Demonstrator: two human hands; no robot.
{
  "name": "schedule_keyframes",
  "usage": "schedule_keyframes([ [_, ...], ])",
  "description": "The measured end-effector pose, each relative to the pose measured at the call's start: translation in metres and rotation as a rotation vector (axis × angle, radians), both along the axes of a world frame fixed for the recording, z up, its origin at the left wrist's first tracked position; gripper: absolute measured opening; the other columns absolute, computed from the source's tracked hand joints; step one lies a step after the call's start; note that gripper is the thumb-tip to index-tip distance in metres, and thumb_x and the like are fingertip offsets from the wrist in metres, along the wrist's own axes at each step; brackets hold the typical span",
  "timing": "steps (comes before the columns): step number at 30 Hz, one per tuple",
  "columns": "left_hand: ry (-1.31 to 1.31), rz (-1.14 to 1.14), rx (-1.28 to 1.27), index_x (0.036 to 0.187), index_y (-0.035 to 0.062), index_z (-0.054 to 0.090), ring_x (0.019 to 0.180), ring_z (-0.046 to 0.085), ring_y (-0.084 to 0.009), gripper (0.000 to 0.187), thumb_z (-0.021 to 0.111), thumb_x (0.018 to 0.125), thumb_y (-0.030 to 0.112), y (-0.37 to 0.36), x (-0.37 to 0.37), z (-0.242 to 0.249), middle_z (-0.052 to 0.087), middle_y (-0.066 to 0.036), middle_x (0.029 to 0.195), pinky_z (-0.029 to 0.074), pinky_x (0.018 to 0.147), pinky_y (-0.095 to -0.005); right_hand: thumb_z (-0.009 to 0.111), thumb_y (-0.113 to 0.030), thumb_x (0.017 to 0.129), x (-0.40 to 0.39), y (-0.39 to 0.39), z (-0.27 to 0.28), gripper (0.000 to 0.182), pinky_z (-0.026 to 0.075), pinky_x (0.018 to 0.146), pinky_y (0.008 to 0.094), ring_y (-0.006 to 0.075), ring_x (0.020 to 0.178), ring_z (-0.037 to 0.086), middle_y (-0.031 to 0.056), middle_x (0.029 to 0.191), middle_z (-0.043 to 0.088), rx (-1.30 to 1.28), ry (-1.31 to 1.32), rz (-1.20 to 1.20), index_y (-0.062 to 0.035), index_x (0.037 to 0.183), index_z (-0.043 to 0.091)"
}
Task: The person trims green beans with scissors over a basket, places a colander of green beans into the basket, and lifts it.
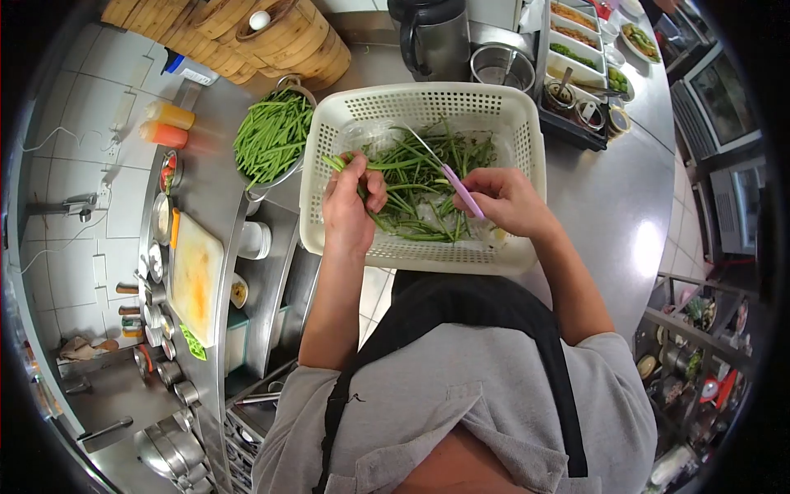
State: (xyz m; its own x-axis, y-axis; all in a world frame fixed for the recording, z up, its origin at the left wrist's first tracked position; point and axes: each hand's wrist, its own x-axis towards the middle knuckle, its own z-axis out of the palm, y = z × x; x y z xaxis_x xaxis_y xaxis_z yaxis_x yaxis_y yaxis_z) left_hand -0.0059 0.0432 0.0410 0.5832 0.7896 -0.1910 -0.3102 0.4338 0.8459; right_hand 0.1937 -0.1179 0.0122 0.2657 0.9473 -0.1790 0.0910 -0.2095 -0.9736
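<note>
A white perforated basket (529, 206) holds a loose heap of long green beans (428, 177) and clear plastic. Over its left side, my left hand (352, 198) is closed around a few green beans. My right hand (504, 200), over the basket's right side, grips the pink handle of a small knife (463, 190). The thin blade points up and left, above the beans, apart from my left hand. To the left of the basket stands a metal colander (300, 170) full of cut green beans (271, 136).
Bamboo steamers (304, 49) and a metal jug (440, 41) stand behind the basket. A rack of food containers (573, 62) is at the back right. On the left are sauce bottles (164, 133) and a cutting board (196, 276).
</note>
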Motion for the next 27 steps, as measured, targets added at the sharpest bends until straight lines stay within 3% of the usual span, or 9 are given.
schedule_keyframes([
  [2,0.120,0.051,0.063,0.101,0.0107,0.054,0.055,0.042,-0.0104,0.012,0.058,0.101,0.022,0.009,0.001,-0.006,0.049,-0.001,0.066,0.033,0.050,-0.0266,0.077,-0.033,0.087,0.001,0.000,0.000,0.030,0.041,0.053,0.0290,0.0077,0.055,0.054,0.0018,0.063,0.062,-0.026,0.009,0.043,-0.0041,0.091,0.077],
  [4,0.282,0.077,0.151,0.100,0.0096,0.055,0.056,0.043,-0.0107,0.016,0.057,0.102,0.025,0.026,-0.001,-0.017,0.054,0.000,0.072,0.035,0.055,-0.0265,0.073,-0.038,0.088,0.003,0.001,0.003,0.034,0.048,0.059,0.0358,0.0198,0.059,0.065,0.0096,0.068,0.069,-0.097,-0.242,0.210,-0.0048,0.090,0.077],
  [6,0.591,0.014,0.638,0.098,0.0071,0.056,0.061,0.050,-0.0118,0.019,0.054,0.103,0.026,0.040,-0.002,-0.023,0.060,-0.001,0.078,0.040,0.058,-0.0267,0.070,-0.039,0.088,-0.002,0.004,0.013,0.034,0.050,0.063,0.0400,0.0267,0.066,0.067,0.0126,0.072,0.070,-0.177,-0.384,0.243,-0.0052,0.089,0.077],
  [8,0.628,0.047,0.674,0.099,0.0039,0.057,0.066,0.053,-0.0129,0.025,0.052,0.104,0.027,0.037,0.002,-0.013,0.062,-0.003,0.080,0.045,0.062,-0.0283,0.068,-0.040,0.088,-0.006,0.005,0.013,0.035,0.052,0.068,0.0441,0.0336,0.072,0.069,0.0156,0.077,0.071,-0.256,-0.529,0.265,-0.0055,0.088,0.076],
  [10,0.921,-0.105,0.896,0.104,0.0024,0.060,0.075,0.068,-0.0328,0.026,0.059,0.098,0.028,0.048,0.005,-0.011,0.071,-0.018,0.086,0.053,0.072,-0.0436,0.065,-0.038,0.087,-0.008,0.007,0.010,0.034,0.052,0.074,0.0476,0.0387,0.080,0.068,0.0174,0.080,0.071,-0.285,-0.730,0.201,-0.0061,0.085,0.075],
  [13,1.191,-0.373,1.327,0.104,0.0033,0.064,0.087,0.069,-0.0402,0.025,0.064,0.093,0.026,0.046,0.009,-0.023,0.071,-0.021,0.089,0.053,0.078,-0.0505,0.065,-0.037,0.087,-0.009,0.007,0.010,0.032,0.052,0.075,0.0489,0.0395,0.081,0.068,0.0179,0.082,0.071,-0.282,-0.750,0.171,-0.0063,0.085,0.075],
  [16,1.337,-0.728,1.414,0.100,0.0063,0.065,0.096,0.068,-0.0404,0.022,0.066,0.091,0.026,0.041,0.014,-0.034,0.072,-0.019,0.094,0.052,0.081,-0.0503,0.066,-0.036,0.087,-0.011,0.006,0.010,0.032,0.052,0.074,0.0491,0.0403,0.081,0.068,0.0183,0.082,0.071,-0.277,-0.747,0.133,-0.0057,0.085,0.075],
  [20,1.223,-0.506,1.342,0.098,0.0053,0.068,0.081,0.067,-0.0374,0.021,0.071,0.088,0.023,0.040,0.005,-0.029,0.071,-0.020,0.089,0.052,0.076,-0.0459,0.069,-0.037,0.087,-0.007,0.003,0.009,0.033,0.051,0.069,0.0465,0.0381,0.074,0.067,0.0175,0.079,0.071,-0.145,-0.648,-0.024,-0.0050,0.087,0.075],
  [27,0.793,-0.248,0.873,0.097,0.0019,0.067,0.067,0.061,-0.0239,0.023,0.071,0.090,0.024,0.034,-0.013,-0.005,0.065,-0.015,0.075,0.048,0.066,-0.0386,0.075,-0.047,0.087,-0.003,0.008,0.002,0.044,0.042,0.056,0.0323,0.0127,0.059,0.055,0.0060,0.067,0.065,-0.083,-0.200,-0.111,-0.0027,0.090,0.076],
])
